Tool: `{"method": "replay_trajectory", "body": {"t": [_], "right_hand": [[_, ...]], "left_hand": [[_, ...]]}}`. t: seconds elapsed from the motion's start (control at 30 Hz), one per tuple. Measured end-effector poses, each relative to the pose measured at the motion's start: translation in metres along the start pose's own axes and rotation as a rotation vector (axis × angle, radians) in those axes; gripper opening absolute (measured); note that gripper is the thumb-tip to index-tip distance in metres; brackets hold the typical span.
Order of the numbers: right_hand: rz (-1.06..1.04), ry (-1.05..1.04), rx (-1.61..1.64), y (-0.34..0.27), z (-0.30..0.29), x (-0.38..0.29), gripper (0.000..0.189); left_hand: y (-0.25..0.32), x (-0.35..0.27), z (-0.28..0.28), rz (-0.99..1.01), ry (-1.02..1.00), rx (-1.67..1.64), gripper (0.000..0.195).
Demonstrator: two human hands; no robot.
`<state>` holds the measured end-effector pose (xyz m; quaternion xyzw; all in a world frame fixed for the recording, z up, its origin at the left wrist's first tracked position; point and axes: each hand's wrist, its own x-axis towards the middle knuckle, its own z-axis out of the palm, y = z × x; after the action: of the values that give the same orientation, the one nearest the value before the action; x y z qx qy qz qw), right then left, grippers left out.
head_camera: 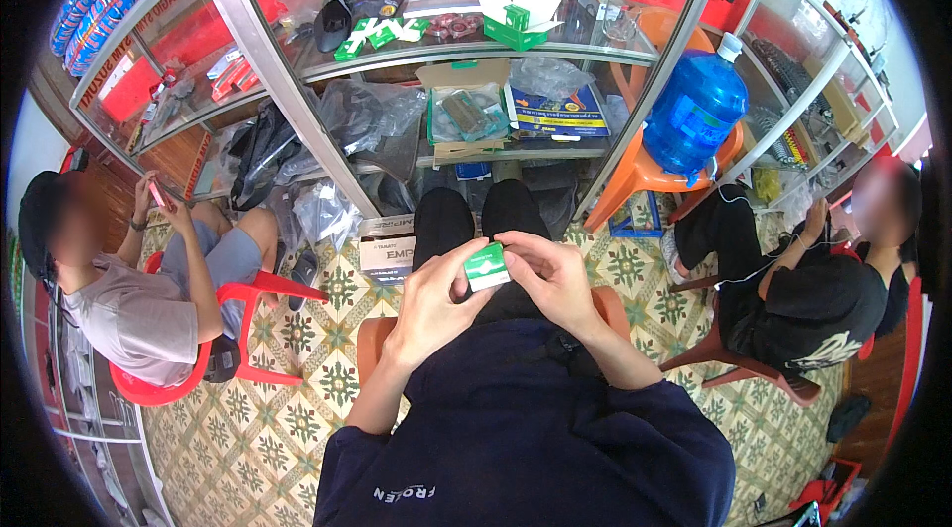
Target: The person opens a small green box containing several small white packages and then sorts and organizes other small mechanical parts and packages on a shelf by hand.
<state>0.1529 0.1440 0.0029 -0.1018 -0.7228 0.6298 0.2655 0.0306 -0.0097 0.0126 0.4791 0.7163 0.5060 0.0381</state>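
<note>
A small green and white cardboard box [486, 266] is held above my lap. My left hand [435, 298] grips it from the left, with the thumb along its lower edge. At the right edge and top corner, the thumb and fingers of my right hand [554, 280] pinch it. Ahead on the glass shelf, an open white and green carton [515, 37] has a small green box [516, 17] in it. Several flattened-looking green and white boxes [381, 35] lie to its left, beside red packaged parts [454, 26].
A glass display cabinet [476, 58] curves around the front. At right, a blue water jug [695, 114] stands on an orange plastic chair [632, 189]. Seated people flank me: one at left [141, 296], one at right [825, 304]. Cartons [387, 253] sit near my feet.
</note>
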Motion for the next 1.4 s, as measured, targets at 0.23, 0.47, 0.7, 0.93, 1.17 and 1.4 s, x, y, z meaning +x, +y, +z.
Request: {"method": "replay_trajectory", "body": {"t": [0.23, 0.47, 0.7, 0.93, 1.17, 1.4], "right_hand": [[-0.054, 0.091, -0.034, 0.009, 0.003, -0.003, 0.025], [-0.027, 0.044, 0.161, 0.008, -0.006, 0.003, 0.021], [-0.166, 0.064, 0.070, -0.010, -0.002, 0.005, 0.020], [-0.366, -0.028, -0.130, 0.004, -0.013, 0.010, 0.011], [-0.332, -0.067, -0.089, -0.007, -0.010, 0.007, 0.004], [-0.344, -0.025, -0.213, 0.002, -0.009, 0.009, 0.019]], "left_hand": [[0.002, 0.002, -0.004, -0.021, -0.077, -0.083, 0.062], [-0.001, 0.005, -0.007, 0.005, -0.086, -0.171, 0.063], [-0.004, 0.006, -0.006, 0.010, -0.041, -0.144, 0.063], [-0.008, 0.006, -0.007, 0.024, -0.028, -0.179, 0.067], [-0.010, 0.007, -0.006, 0.019, 0.009, -0.191, 0.067], [-0.007, 0.005, -0.006, 0.032, 0.016, -0.130, 0.066]]}}
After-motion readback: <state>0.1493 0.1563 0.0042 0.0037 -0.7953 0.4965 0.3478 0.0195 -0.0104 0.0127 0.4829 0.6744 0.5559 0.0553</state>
